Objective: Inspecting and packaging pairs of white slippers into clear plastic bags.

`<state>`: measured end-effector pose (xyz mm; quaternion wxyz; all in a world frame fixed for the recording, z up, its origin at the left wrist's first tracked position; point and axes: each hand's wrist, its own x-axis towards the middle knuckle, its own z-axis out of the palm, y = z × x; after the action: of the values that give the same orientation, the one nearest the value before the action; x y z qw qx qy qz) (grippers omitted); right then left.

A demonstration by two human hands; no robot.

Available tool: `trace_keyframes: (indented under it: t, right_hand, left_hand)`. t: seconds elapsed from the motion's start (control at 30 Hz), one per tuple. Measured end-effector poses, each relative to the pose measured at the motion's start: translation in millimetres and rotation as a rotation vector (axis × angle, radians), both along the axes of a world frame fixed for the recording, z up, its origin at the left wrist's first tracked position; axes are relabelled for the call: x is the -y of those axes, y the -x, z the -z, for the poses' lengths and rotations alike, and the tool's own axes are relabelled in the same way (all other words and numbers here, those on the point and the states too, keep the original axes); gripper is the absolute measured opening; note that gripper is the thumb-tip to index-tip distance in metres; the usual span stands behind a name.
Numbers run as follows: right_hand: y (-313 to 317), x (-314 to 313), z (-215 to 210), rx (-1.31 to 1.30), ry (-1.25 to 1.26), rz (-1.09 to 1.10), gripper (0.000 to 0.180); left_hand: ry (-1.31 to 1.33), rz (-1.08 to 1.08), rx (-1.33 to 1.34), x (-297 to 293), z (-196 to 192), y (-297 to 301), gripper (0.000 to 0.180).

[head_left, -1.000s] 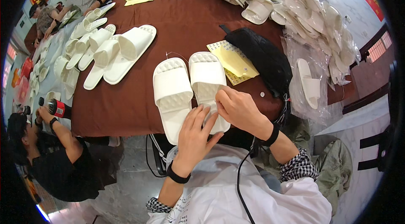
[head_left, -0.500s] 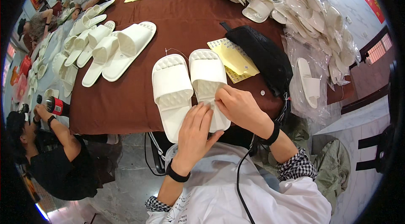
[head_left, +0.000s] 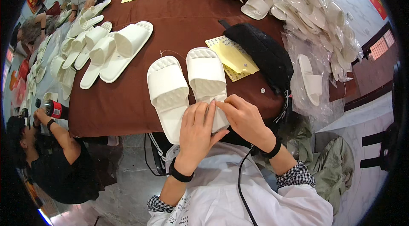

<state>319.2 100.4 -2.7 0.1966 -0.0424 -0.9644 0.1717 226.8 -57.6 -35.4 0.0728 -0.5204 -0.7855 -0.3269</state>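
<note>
White foam slide slipper (head_left: 207,82), right of pair, on brown worktop (head_left: 183,21), long axis pointing away; heel end pinched under right hand (head_left: 243,117), left hand (head_left: 197,130) pressing flat alongside.

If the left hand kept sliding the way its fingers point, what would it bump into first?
The left hand points up the table along the right-hand slipper of the pair; its fingers already lie on that slipper's heel. Going on, it would probably meet the slipper's raised strap first.
</note>
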Motion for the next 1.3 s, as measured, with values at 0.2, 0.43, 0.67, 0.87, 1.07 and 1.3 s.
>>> trace_keyframes:
  t: [0.2, 0.43, 0.67, 0.87, 1.07, 1.3]
  right_hand:
    - [-2, -1, 2, -0.024, -0.036, -0.003, 0.032]
    - [2, 0, 0, -0.081, 0.141, 0.065, 0.031]
    - [10, 1, 17, -0.114, 0.074, 0.064, 0.036]
    - [8, 11, 26, -0.208, 0.159, 0.147, 0.039]
    - [11, 15, 37, -0.277, 0.246, 0.286, 0.04]
    - [7, 15, 41, -0.278, 0.244, 0.254, 0.041]
  left_hand:
    - [0.0, -0.013, -0.013, -4, -1, -1, 0.082]
    - [0.017, -0.016, -0.023, -5, -1, 0, 0.078]
    - [-0.002, -0.017, -0.039, -5, 1, -2, 0.075]
    - [-0.008, -0.034, -0.047, -6, 3, -2, 0.073]
    - [-0.012, -0.03, -0.058, -7, 5, -1, 0.071]
    - [-0.028, -0.035, -0.053, -5, 5, -3, 0.071]
